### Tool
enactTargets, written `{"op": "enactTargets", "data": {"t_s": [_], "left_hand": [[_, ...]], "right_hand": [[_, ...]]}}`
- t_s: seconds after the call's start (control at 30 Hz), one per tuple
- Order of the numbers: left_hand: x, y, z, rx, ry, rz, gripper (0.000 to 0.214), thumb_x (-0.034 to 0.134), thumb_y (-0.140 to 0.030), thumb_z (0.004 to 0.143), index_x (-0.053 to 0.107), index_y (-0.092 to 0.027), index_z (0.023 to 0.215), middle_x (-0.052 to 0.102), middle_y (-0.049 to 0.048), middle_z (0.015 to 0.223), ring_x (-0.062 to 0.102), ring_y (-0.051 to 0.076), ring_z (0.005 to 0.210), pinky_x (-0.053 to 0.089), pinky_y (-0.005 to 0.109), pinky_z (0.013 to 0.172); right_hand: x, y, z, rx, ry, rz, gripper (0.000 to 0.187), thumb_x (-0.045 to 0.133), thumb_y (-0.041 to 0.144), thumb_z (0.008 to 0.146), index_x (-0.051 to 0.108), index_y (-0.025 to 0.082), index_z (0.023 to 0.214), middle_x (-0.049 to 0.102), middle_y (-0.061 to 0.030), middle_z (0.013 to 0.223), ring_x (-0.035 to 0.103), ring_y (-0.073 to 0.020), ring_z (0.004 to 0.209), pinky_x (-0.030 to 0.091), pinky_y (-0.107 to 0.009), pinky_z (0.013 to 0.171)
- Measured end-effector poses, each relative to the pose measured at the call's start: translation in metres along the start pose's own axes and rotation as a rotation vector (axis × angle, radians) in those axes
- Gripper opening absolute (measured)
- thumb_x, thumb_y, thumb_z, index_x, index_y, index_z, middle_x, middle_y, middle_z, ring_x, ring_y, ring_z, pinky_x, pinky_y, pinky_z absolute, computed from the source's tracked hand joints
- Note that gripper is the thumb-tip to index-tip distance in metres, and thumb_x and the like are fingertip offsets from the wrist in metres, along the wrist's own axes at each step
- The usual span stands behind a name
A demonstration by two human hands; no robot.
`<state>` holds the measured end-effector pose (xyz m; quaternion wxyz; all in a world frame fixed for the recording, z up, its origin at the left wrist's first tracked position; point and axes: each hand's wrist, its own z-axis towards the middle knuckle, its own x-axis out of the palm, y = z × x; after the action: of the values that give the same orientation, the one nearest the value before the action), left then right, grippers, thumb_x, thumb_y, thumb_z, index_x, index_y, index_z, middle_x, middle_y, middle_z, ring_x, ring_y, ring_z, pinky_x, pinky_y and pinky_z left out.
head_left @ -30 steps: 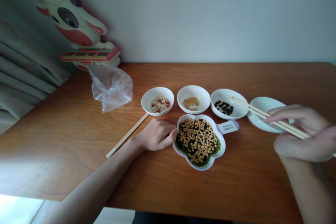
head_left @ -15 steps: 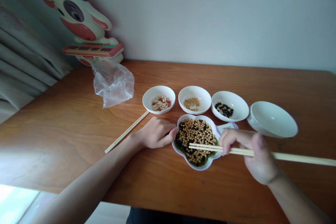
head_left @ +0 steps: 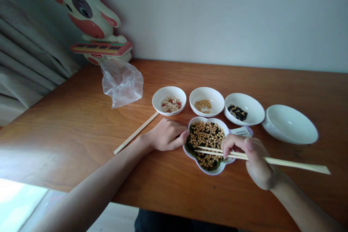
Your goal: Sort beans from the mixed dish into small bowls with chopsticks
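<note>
My right hand (head_left: 248, 156) is closed round a pair of light wooden chopsticks (head_left: 288, 162). Their tips, slightly apart, reach into a cloud-shaped white dish (head_left: 225, 127) with a lilac rim. Yellow soybeans (head_left: 206, 134) mixed with black and green beans fill this dish. At its left rim, my left hand (head_left: 170, 136) rests with curled fingers, the thumb against the edge; the fingertips are partly hidden. Behind the dish stand white bowls: one with pale and red flat seeds (head_left: 171, 105), one with soybeans (head_left: 203, 106), and one with mostly black beans (head_left: 237, 112).
A white bowl (head_left: 292, 125) with nothing visible inside stands at the right. A second pair of chopsticks (head_left: 136, 133) lies left of my left hand. Farther back are a crumpled clear plastic bag (head_left: 122, 85) and a cow-shaped toy keyboard (head_left: 102, 49) against the wall.
The chopstick tips have spread apart and reach a little farther left in the dish, as my right hand has shifted left. The whole view has shifted slightly. My left hand stays at the rim.
</note>
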<state>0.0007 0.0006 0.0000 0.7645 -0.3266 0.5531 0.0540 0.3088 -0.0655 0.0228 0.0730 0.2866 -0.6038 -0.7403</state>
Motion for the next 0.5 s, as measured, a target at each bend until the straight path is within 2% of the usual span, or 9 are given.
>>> {"op": "enactTargets", "data": {"t_s": [0.5], "left_hand": [[-0.0007, -0.0006, 0.0004, 0.01, -0.015, -0.02, 0.044, 0.031, -0.033, 0.11, 0.051, -0.019, 0.074, 0.064, 0.0041, 0.074, 0.053, 0.014, 0.061, 0.038, 0.03, 0.063]], "right_hand": [[0.0071, 0.0013, 0.0021, -0.03, -0.034, -0.022, 0.066, 0.017, 0.061, 0.108, 0.066, 0.022, 0.087, 0.068, -0.006, 0.083, 0.063, -0.0215, 0.072, 0.046, -0.036, 0.065]]}}
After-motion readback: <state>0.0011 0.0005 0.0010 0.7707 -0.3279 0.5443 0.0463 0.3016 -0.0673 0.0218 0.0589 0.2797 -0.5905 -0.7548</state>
